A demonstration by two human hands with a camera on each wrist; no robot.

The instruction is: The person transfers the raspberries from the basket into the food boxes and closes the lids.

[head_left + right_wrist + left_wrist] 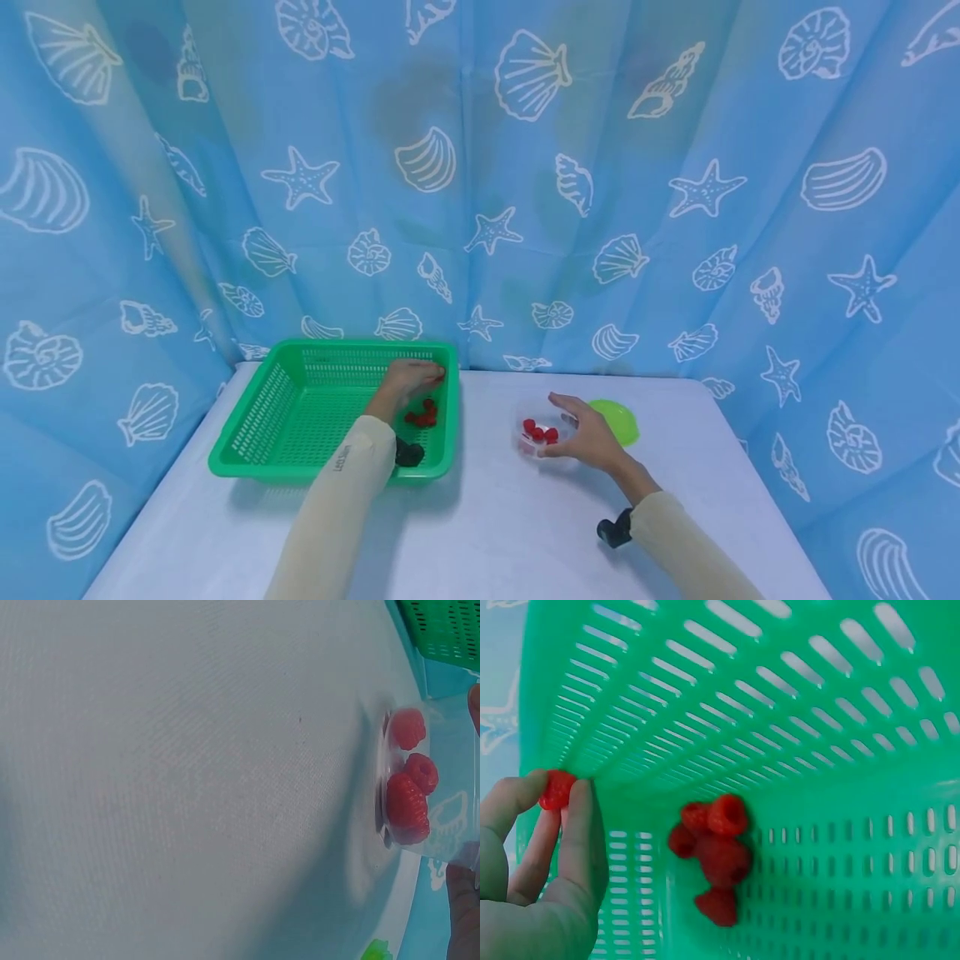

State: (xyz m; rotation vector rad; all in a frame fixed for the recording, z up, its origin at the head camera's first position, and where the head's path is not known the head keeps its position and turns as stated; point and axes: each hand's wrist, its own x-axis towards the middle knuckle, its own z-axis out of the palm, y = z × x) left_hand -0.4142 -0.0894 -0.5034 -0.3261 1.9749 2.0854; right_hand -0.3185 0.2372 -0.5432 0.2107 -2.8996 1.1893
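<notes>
My left hand (pixel 408 385) reaches into the right end of the green basket (pixel 330 475). In the left wrist view its thumb and fingers pinch one raspberry (pixel 556 790) above the basket floor. Beside that hand, a cluster of several raspberries (pixel 724 859) lies in the basket's corner. On the table, my right hand (pixel 592 435) curves its thumb and fingers round a clear plastic cup (pixel 525 408). Several raspberries (pixel 407 802) sit at the bottom of the cup, seen through its wall in the right wrist view.
A lime-green round lid (pixel 617 421) lies on the white tabletop (pixel 517 533), just behind the right hand. A blue curtain (pixel 480 167) with white shell prints hangs along the back and sides. Each wrist carries a small black camera (pixel 615 528).
</notes>
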